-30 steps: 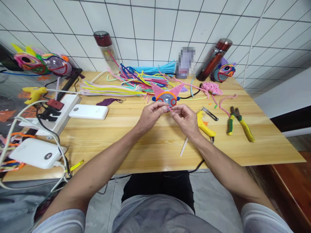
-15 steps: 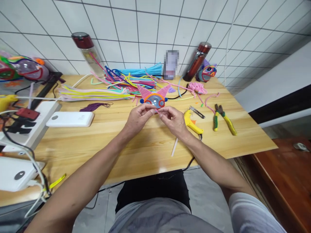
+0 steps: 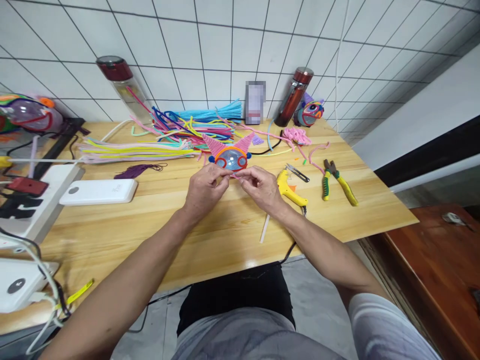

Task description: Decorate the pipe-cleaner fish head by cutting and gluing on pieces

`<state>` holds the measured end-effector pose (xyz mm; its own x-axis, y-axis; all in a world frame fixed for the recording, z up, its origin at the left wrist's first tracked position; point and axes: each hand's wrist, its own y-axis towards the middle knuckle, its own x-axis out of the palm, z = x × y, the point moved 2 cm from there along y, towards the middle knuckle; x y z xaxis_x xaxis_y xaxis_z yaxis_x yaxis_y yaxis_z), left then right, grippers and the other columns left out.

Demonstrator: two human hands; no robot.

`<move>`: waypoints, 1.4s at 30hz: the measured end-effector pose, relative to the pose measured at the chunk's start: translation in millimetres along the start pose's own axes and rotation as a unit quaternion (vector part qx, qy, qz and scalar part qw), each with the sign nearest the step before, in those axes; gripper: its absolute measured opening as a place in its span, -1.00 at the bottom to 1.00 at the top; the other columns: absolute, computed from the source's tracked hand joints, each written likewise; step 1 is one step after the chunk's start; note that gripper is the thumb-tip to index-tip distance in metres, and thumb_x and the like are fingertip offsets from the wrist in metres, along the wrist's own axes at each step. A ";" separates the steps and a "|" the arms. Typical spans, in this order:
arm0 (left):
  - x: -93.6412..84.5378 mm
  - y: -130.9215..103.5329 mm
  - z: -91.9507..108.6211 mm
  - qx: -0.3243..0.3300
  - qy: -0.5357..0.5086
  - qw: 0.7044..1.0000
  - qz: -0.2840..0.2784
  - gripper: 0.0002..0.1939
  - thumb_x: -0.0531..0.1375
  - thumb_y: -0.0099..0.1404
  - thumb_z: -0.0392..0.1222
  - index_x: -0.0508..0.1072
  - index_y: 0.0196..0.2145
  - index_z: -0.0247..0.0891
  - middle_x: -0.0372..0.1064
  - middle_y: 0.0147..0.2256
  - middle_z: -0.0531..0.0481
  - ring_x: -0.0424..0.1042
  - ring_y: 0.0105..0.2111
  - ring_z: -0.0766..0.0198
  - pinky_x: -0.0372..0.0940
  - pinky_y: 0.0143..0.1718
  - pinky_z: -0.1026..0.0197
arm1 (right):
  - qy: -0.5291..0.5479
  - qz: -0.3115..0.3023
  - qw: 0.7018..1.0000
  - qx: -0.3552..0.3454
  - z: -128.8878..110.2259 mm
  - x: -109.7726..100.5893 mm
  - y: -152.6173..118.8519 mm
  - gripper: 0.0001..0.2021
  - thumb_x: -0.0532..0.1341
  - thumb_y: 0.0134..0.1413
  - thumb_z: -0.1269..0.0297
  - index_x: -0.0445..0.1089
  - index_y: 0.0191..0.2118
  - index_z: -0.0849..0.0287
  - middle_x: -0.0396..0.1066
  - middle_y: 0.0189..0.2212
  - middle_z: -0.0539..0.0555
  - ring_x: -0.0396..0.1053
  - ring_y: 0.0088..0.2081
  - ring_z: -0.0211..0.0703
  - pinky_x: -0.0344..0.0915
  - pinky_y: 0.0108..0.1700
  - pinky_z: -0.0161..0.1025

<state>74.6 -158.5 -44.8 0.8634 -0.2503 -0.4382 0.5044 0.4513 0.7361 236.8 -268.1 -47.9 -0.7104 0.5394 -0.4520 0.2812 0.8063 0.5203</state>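
1. While the left hand (image 3: 207, 189) pinches a pink strip (image 3: 235, 175) between thumb and fingers, the right hand (image 3: 261, 189) pinches it likewise.
2. Strip: short span visible between both hands' fingertips.
3. Eared figure (image 3: 232, 159): just beyond the fingertips; contact, cannot tell.
4. Glue gun (image 3: 292, 194): just right of right hand; pliers (image 3: 340, 187) farther right.
5. Power bank (image 3: 99, 192): left of left hand, apart.
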 end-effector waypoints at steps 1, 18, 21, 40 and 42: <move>-0.3 0.4 0.4 -0.001 -0.001 1.000 0.002 -0.83 0.26 0.39 -0.32 0.70 -0.21 -0.20 0.57 -0.36 0.01 0.31 -0.48 0.35 0.29 -0.31 0.24 | 0.006 0.000 1.000 -0.003 0.7 -0.2 0.1 -0.84 0.30 0.27 0.39 0.64 -0.14 0.09 0.59 -0.31 0.02 0.40 -0.40 -0.24 0.37 -0.28 -0.27; 6.3 -1.8 -10.9 -0.233 -0.094 0.966 0.056 -0.92 0.33 0.34 -0.25 0.65 -0.23 -0.25 0.42 -0.44 0.11 0.18 -0.55 0.40 0.19 -0.40 0.25 | 0.042 0.042 0.992 0.116 26.7 3.2 2.1 -0.87 0.37 0.14 0.16 0.59 -0.24 0.07 0.64 -0.37 0.00 0.53 -0.39 -0.15 0.48 -0.25 -0.19; 7.7 -2.4 -12.2 -0.237 -0.086 0.967 0.043 -0.96 0.33 0.33 -0.27 0.62 -0.27 -0.25 0.43 -0.43 0.11 0.19 -0.53 0.39 0.20 -0.40 0.25 | 0.030 0.053 0.991 0.119 29.8 2.7 2.9 -0.86 0.37 0.11 0.16 0.57 -0.26 0.07 0.62 -0.41 -0.01 0.51 -0.42 -0.16 0.47 -0.27 -0.19; 12.4 -6.6 -15.5 -0.171 -0.026 0.985 0.002 -0.91 0.33 0.35 -0.33 0.67 -0.27 -0.20 0.59 -0.30 0.00 0.50 -0.28 0.24 0.40 -0.14 0.18 | -0.007 0.044 0.993 0.112 29.5 -0.1 5.7 -0.91 0.35 0.15 0.20 0.56 -0.26 0.06 0.61 -0.37 -0.01 0.49 -0.39 -0.14 0.48 -0.20 -0.17; 11.7 -6.8 -15.7 -0.177 -0.019 0.984 0.000 -0.91 0.33 0.35 -0.32 0.67 -0.27 -0.20 0.60 -0.30 0.00 0.51 -0.27 0.23 0.42 -0.13 0.17 | -0.008 0.047 0.993 0.111 29.2 -0.3 5.7 -0.91 0.35 0.15 0.21 0.57 -0.26 0.06 0.62 -0.37 -0.01 0.50 -0.39 -0.14 0.48 -0.19 -0.18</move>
<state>81.1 -151.0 -63.1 0.8669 -0.2789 -0.4131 0.4735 0.7199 0.5076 257.5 -256.6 -66.0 -0.6646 0.6174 -0.4208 0.4829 0.7847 0.3887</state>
